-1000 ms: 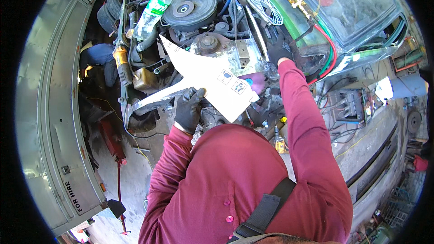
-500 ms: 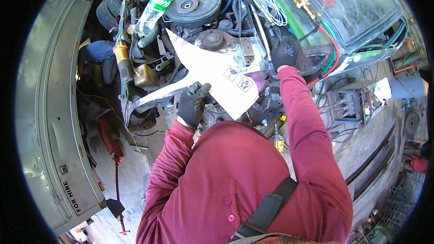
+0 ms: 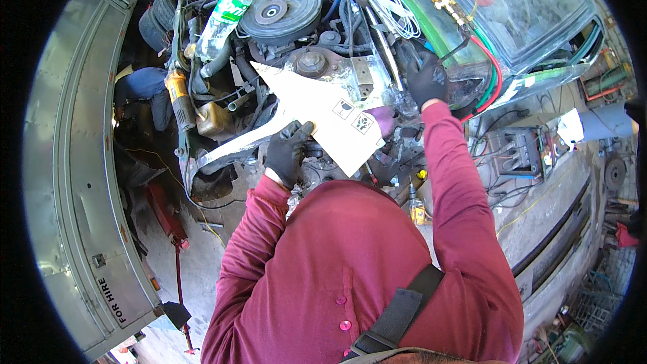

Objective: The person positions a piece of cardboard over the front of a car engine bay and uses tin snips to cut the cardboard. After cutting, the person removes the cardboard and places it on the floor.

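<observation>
The left hand (image 3: 288, 154) pinches a white card (image 3: 322, 113), which spreads forward and right from the grip. Farther right, the right hand (image 3: 427, 81) is beside a metal rod (image 3: 392, 66); its grip cannot be told.

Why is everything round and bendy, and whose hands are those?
The camera is worn on someone's head and looks down; its very wide lens bends straight things. There's no robot, only a person wearing a dark red shirt. Their gloved left hand pinches a pointy white card over the front of a car with its engine showing. Their gloved right hand is beside a metal bar; I can't tell if it holds anything. Around them are a plastic bottle, a big round engine part, a yellow and gray power tool and white wire.
</observation>
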